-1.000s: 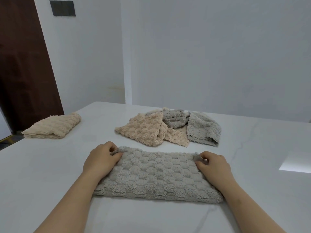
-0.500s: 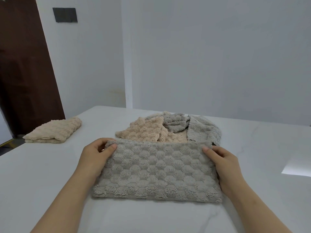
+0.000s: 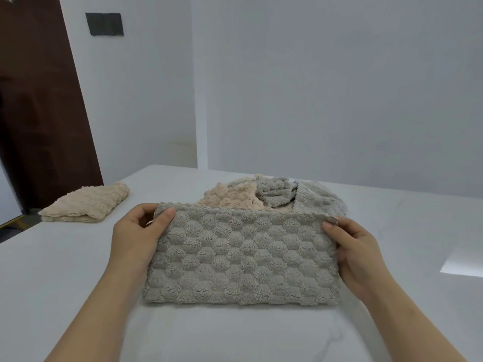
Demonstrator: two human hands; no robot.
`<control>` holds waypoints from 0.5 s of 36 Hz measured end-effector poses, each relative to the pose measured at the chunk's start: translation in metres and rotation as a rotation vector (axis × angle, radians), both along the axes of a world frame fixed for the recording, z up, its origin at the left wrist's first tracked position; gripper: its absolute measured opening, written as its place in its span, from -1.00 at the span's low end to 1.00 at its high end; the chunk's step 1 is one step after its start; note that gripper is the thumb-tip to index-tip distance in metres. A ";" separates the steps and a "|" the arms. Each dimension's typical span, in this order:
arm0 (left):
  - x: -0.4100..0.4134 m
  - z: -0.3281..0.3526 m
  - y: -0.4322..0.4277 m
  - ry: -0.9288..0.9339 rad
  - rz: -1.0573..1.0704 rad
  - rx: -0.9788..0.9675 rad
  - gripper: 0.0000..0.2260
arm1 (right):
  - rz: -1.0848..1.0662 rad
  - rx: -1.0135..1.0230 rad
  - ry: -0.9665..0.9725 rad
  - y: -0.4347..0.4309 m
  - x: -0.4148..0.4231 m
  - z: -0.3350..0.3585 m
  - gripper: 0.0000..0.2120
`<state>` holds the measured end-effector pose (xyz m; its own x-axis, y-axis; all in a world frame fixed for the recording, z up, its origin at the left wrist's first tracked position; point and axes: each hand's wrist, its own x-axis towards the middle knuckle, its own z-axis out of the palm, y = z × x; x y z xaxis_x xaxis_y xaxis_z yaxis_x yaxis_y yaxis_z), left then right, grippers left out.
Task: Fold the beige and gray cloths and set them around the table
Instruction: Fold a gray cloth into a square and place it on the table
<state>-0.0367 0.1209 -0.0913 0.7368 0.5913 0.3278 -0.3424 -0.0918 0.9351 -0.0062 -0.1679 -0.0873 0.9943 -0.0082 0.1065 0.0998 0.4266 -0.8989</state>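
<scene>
Front and centre, it's the gray cloth (image 3: 240, 254), doubled over and standing up off the table (image 3: 52, 270) right before the person. Its lower fold seems to rest on the white top while its upper edge is lifted and pulled level between both hands. The left hand (image 3: 136, 231) pinches the upper left corner, thumb pressed on the near face and fingers curled round behind. The right hand (image 3: 358, 252) does the same at the upper right corner, thumb in front, fingers tucked behind, with a small tip of cloth poking up above the thumb. Both hands grip firmly and the bubbly honeycomb face is turned toward the camera. Just behind that raised edge, and partly hidden by it, sits the pile (image 3: 274, 194). A beige piece (image 3: 230, 197) lies on its left, a crumpled gray piece (image 3: 277, 192) sits on top in the middle, and a draped gray piece (image 3: 321, 199) spreads to the right, all overlapping. How many layers lie under them, I cannot tell. Out on the far left, near the table's edge and well apart from the pile, a folded beige cloth (image 3: 88, 205) lies flat on its own. On the right of the table there's a bright patch of light (image 3: 462, 265). Beyond the table stand the pale walls (image 3: 326, 87), a dark brown door (image 3: 39, 113) at the left, and a dark plate (image 3: 104, 24) fixed high on the wall beside it.
</scene>
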 end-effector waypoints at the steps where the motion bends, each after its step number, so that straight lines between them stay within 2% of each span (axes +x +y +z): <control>1: 0.000 0.001 0.000 -0.001 0.002 -0.004 -0.86 | -0.012 -0.014 -0.010 0.000 0.000 0.001 -0.84; 5: -0.002 0.004 0.001 0.012 -0.019 -0.039 -0.85 | -0.098 -0.083 -0.062 -0.001 0.004 0.002 -0.85; 12: -0.015 0.022 0.001 0.157 -0.103 -0.095 -0.92 | -0.230 -0.384 -0.193 0.004 0.005 0.013 -0.82; 16: -0.016 0.026 0.010 0.271 -0.167 -0.013 -0.92 | -0.131 -0.424 -0.058 0.001 0.006 0.019 -0.88; 18: -0.016 0.023 0.009 0.359 -0.243 -0.052 -0.90 | -0.079 -0.452 0.052 -0.002 0.008 0.015 -0.90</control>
